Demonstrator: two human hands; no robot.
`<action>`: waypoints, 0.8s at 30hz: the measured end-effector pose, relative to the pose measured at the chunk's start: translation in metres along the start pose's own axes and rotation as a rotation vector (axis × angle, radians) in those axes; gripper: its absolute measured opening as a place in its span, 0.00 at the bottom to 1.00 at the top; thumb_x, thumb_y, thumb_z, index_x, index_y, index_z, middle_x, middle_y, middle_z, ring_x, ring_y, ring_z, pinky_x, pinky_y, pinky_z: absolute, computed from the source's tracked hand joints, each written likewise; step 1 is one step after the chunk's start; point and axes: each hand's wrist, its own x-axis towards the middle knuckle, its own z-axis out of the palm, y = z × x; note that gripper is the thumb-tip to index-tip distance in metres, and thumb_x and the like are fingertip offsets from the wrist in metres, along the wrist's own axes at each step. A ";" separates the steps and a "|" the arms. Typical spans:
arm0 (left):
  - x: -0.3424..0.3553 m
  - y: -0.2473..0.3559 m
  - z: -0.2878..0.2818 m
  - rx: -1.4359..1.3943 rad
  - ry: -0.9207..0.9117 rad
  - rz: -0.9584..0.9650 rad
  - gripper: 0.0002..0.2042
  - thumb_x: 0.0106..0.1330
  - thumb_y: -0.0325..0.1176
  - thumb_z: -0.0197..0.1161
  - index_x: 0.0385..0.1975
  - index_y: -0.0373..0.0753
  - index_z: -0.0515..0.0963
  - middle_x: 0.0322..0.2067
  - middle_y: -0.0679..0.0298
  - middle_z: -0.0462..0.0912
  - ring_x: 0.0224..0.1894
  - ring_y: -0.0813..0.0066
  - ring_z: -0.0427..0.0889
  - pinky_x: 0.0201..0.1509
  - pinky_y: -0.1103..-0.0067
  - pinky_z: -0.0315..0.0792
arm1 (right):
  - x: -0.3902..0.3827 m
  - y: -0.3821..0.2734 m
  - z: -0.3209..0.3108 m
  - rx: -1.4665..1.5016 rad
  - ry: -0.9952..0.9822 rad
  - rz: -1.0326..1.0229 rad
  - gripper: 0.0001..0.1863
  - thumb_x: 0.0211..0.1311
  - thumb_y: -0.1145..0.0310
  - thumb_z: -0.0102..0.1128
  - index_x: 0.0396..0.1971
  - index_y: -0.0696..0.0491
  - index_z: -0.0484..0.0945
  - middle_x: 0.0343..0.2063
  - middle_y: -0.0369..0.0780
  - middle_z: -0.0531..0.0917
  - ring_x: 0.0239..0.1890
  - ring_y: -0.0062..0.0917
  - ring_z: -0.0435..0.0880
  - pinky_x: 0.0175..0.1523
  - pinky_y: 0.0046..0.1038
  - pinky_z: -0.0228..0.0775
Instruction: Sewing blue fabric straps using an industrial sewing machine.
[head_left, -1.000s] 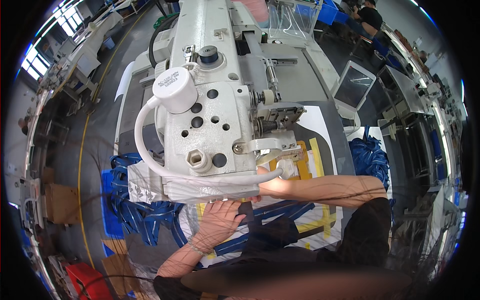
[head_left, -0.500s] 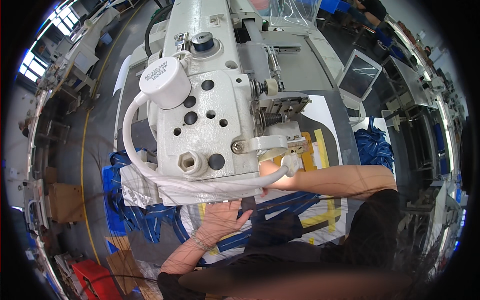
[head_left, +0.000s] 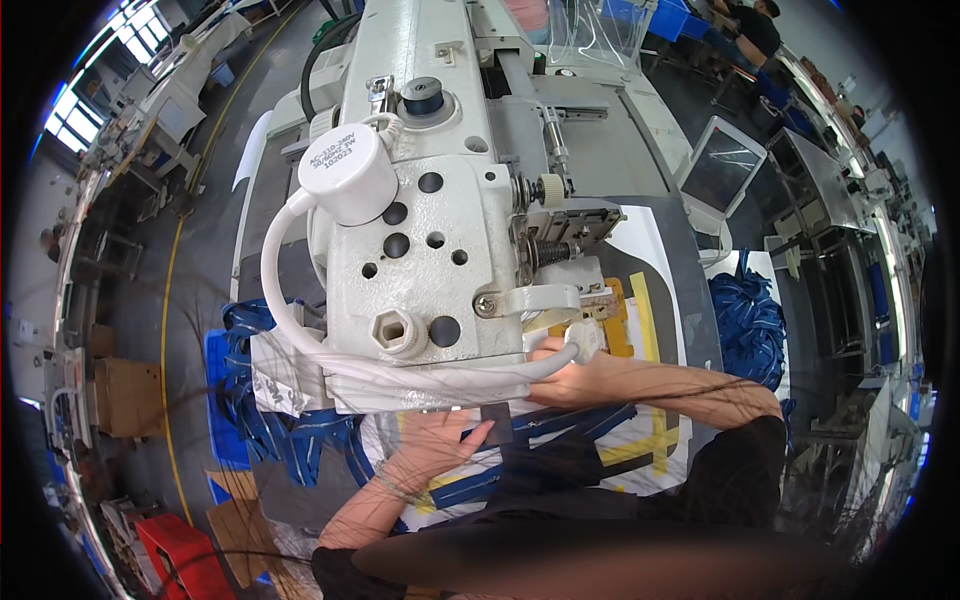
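Observation:
A white industrial sewing machine head (head_left: 420, 270) fills the middle of the view and hides what lies right under it. My left hand (head_left: 435, 445) rests on the work surface at its front edge, thumb spread out; its other fingertips go out of sight beneath the head. My right hand (head_left: 575, 380) reaches in beside the head's right front corner, by the yellow plate (head_left: 617, 320). Its fingers are partly covered by the head and a white cable, so any hold is hidden. Blue strips (head_left: 575, 425) that look like zippers lie between and in front of my hands.
Piles of blue zipper strips lie at right (head_left: 748, 325) and left (head_left: 290, 440). Yellow tape (head_left: 650, 440) marks the white sheet. A screen (head_left: 722, 168) stands at right. A red crate (head_left: 185, 560) and a cardboard box (head_left: 135, 395) are on the left floor. Another person (head_left: 745, 35) sits far right.
My right hand has drawn back from under the machine head toward the right, so more of it shows. My left hand stays nearly in place. The whole view has shifted slightly.

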 end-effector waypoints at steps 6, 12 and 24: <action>0.000 0.002 -0.013 0.075 -0.058 -0.121 0.15 0.54 0.46 0.65 0.33 0.42 0.81 0.30 0.60 0.83 0.31 0.63 0.83 0.37 0.73 0.76 | -0.001 0.010 0.002 -0.042 -0.094 0.041 0.19 0.56 0.63 0.59 0.49 0.48 0.76 0.47 0.28 0.77 0.46 0.25 0.79 0.47 0.28 0.75; 0.006 0.006 -0.018 0.016 -0.061 -0.132 0.15 0.55 0.46 0.64 0.37 0.43 0.82 0.36 0.60 0.83 0.37 0.63 0.83 0.44 0.71 0.75 | -0.004 0.017 0.016 0.134 -0.195 0.057 0.21 0.62 0.62 0.54 0.56 0.45 0.70 0.52 0.31 0.75 0.52 0.27 0.75 0.56 0.31 0.69; 0.025 0.006 0.020 0.308 -0.006 -0.059 0.18 0.61 0.38 0.55 0.46 0.32 0.75 0.42 0.46 0.76 0.46 0.49 0.76 0.51 0.59 0.69 | 0.000 0.013 0.001 -0.102 0.008 -0.115 0.14 0.54 0.67 0.57 0.41 0.55 0.78 0.39 0.38 0.79 0.40 0.29 0.81 0.41 0.31 0.76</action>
